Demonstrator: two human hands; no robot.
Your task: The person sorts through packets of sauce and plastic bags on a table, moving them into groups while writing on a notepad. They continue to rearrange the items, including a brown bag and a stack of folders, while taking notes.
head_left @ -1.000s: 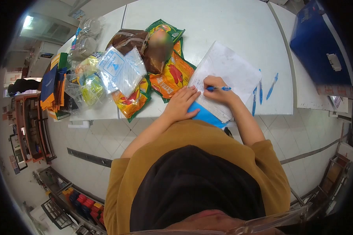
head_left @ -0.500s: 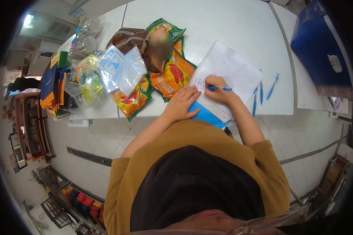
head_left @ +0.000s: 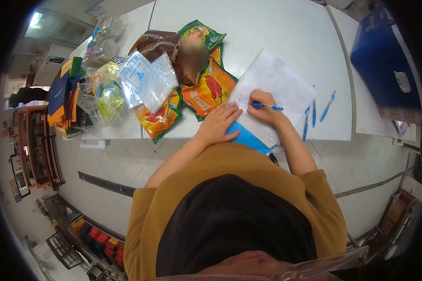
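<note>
My right hand (head_left: 263, 112) is closed around a blue pen (head_left: 275, 107), its tip against a white sheet of paper (head_left: 281, 75) that has small handwriting near its left side. My left hand (head_left: 219, 124) lies flat at the sheet's left edge, fingers stretched out, holding nothing. Beneath the papers a bright blue cover (head_left: 249, 139) shows along the table's front edge. Several more sheets are stacked under my right hand. To the right of the paper lie three blue pens, the farthest one (head_left: 327, 107) apart from the others.
Orange and green chili packets (head_left: 211, 91) lie left of the paper, beside a brown bag (head_left: 154, 44) and a clear plastic packet (head_left: 145, 77). Clear jars (head_left: 103, 51) and orange and blue boxes (head_left: 63, 100) stand farther left. A large blue box (head_left: 384, 61) is at the right.
The whole view has shifted slightly. My right hand and the pen have moved a tiny way to the right over the paper, while my left hand stays in place.
</note>
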